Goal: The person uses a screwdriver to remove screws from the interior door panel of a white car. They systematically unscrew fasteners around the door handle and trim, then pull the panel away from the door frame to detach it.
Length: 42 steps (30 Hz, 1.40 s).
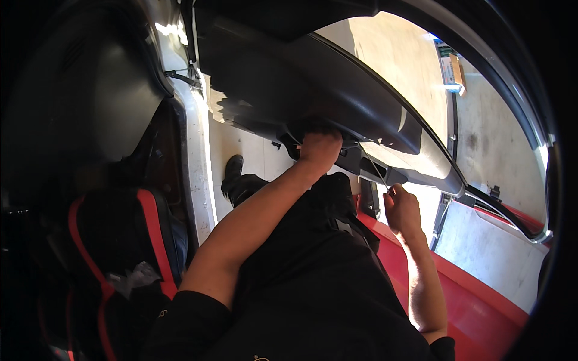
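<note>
A dark car door panel (289, 78) stands open in front of me. My left hand (321, 151) is curled at the recess along the panel's edge, its fingertips lost in shadow. A slim metal rod (374, 162) runs slantwise from that edge to my right hand (402, 209). The fingers of the right hand are pinched round the rod's near end. Its far tip meets the panel just right of my left hand, and I cannot make out exactly what it touches.
A black seat with red stripes (153, 231) is at the left, beside the white door sill (201, 156). Red bodywork (463, 301) spans the lower right. The door's window frame (415, 111) arches at the right. Beyond it a cardboard box (453, 72) sits on the floor.
</note>
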Each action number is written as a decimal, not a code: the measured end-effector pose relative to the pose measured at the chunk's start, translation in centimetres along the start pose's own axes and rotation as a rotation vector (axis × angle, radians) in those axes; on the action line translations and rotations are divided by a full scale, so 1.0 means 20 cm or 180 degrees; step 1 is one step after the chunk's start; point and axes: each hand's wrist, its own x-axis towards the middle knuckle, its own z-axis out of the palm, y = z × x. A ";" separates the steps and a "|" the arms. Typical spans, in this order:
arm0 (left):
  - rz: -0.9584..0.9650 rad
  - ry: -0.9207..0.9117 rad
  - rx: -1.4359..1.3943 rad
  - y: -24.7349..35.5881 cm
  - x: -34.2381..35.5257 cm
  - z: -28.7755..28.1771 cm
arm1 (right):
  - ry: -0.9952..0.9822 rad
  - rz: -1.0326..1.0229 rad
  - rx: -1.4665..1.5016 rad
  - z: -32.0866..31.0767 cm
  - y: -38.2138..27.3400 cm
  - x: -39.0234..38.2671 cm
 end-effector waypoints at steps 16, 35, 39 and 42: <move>-0.0988 -0.1935 -0.1681 -0.06 0.13 -0.10 | 0.0773 -0.0358 0.1889 0.48 0.10 0.08; -0.0452 -0.1552 -0.1240 -0.04 0.09 -0.13 | 0.0469 -0.0415 -0.0853 0.05 0.02 -0.02; -0.0216 -0.1343 -0.1008 0.01 0.09 -0.19 | 0.0403 -0.0615 -0.0488 0.04 0.07 0.03; 0.0005 -0.0887 -0.1196 -0.03 0.04 -0.12 | 0.0084 -0.0393 -0.0406 0.03 0.01 0.06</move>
